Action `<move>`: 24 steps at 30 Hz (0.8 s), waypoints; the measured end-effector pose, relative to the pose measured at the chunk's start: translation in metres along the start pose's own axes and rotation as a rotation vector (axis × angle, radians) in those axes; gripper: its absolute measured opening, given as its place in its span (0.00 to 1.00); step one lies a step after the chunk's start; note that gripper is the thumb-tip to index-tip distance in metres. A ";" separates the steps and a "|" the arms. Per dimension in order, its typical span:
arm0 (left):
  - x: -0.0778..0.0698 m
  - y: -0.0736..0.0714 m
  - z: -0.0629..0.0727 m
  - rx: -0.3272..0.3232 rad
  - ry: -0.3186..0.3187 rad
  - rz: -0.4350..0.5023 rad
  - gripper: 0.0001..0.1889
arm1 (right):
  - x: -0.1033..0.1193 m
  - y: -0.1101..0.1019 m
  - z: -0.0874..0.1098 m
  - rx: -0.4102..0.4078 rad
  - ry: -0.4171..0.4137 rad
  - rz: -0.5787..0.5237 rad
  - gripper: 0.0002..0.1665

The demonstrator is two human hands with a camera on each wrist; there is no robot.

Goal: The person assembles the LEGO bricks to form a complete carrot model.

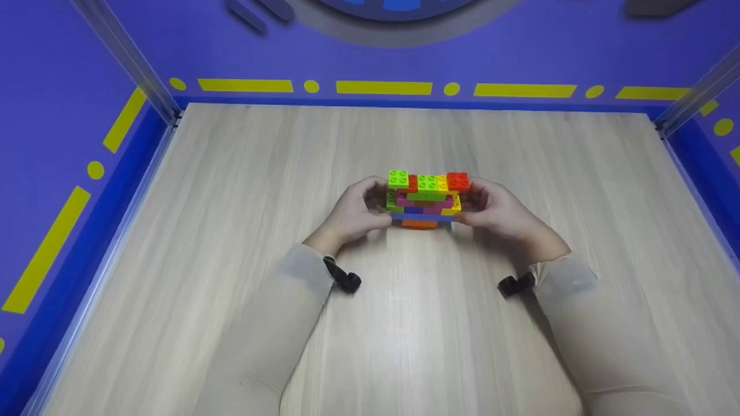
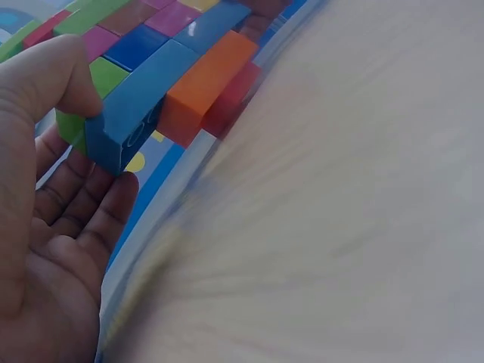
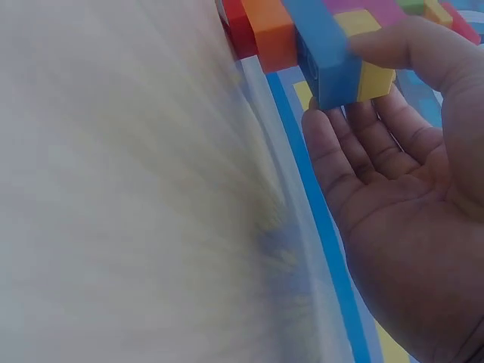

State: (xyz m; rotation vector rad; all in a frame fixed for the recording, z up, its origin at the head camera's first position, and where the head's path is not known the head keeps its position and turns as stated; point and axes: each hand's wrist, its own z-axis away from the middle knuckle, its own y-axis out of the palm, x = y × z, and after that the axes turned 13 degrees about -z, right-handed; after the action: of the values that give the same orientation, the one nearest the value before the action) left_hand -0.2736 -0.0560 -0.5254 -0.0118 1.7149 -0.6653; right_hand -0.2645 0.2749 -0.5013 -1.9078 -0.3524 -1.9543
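Both hands grip one structure built of toy building bricks (image 1: 428, 196), held by its two ends at the middle of the table. Its top row has green, red and yellow bricks with studs showing. Below come pink, purple and yellow ones, then a long blue layer (image 2: 144, 98) and a narrower orange brick (image 3: 272, 38) with a red one under it. My left hand (image 1: 358, 214) has its thumb on the front of the blue and green bricks, fingers behind. My right hand (image 1: 500, 211) pinches the blue and yellow bricks at the other end, thumb in front and fingers behind.
A light wood table (image 1: 393, 323) lies under the hands. Purple-blue panels (image 1: 370, 63) with yellow marks enclose its back and sides, with metal posts (image 1: 133, 58) at the back corners. A black wrist device (image 1: 347, 281) sits on each sleeve cuff.
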 end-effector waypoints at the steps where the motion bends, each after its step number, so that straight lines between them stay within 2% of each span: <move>1: 0.001 0.000 -0.001 -0.007 -0.004 -0.003 0.29 | 0.000 0.000 0.000 -0.011 0.000 -0.009 0.34; 7: 0.001 -0.001 -0.002 -0.053 -0.018 -0.039 0.29 | -0.001 0.002 -0.001 -0.085 -0.006 -0.048 0.26; 11: 0.002 -0.001 -0.003 -0.081 -0.021 -0.030 0.27 | -0.002 0.002 -0.001 -0.119 -0.009 -0.056 0.25; 24: 0.002 0.002 -0.006 -0.155 -0.066 0.129 0.25 | -0.002 0.012 -0.004 -0.247 0.070 -0.144 0.31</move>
State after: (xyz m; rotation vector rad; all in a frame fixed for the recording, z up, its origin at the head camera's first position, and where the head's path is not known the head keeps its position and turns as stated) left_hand -0.2791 -0.0526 -0.5275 -0.0307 1.6845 -0.4317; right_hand -0.2634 0.2627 -0.5043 -2.0050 -0.2435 -2.2440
